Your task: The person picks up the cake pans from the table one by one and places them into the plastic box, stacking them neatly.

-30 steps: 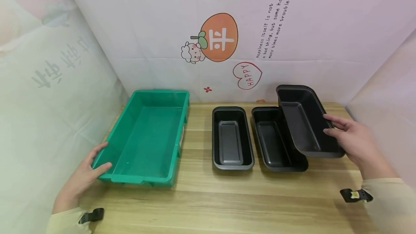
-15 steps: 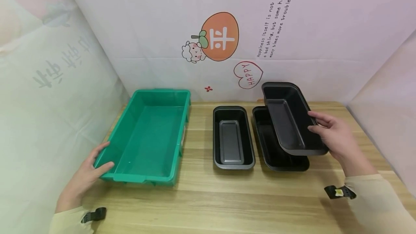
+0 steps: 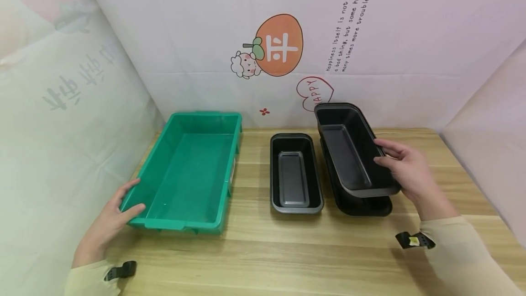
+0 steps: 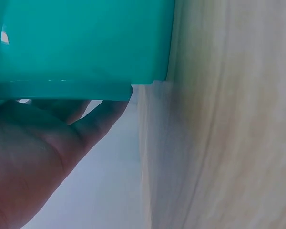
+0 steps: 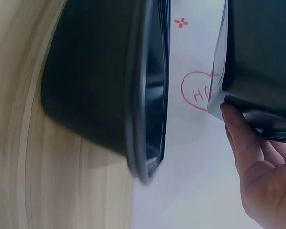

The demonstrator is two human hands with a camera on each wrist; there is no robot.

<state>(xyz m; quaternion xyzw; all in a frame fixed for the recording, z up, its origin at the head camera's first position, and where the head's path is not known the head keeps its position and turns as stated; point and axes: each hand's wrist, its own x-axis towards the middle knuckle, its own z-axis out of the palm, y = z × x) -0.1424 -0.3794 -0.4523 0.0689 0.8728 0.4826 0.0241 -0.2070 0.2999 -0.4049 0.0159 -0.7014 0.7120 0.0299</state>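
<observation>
My right hand [image 3: 407, 170] pinches the right edge of a black loaf pan [image 3: 345, 154], its thumb and fingers at the rim. That pan is raised and slightly tilted over a second black loaf pan [image 3: 361, 207], which it largely hides. A third loaf pan [image 3: 293, 179] stands on the table to their left. At the far left, my left hand [image 3: 108, 220] grips the near-left corner of a green plastic tray [image 3: 228, 182], thumb over the rim. In the right wrist view, the held pan [image 5: 264, 57] is apart from a pan on the table [image 5: 95, 71].
Light wood-grain table [image 3: 267, 255] carries everything. A printed cloth wall [image 3: 197, 44] rises right behind the tray and pans. Pale cloth sides [image 3: 53, 163] close in the left and right. The raised pan's far end overlaps the printed heart in view.
My right hand has carried the held loaf pan leftward, from beside the second pan to above it, covering more of it. My left hand stays on the green tray.
</observation>
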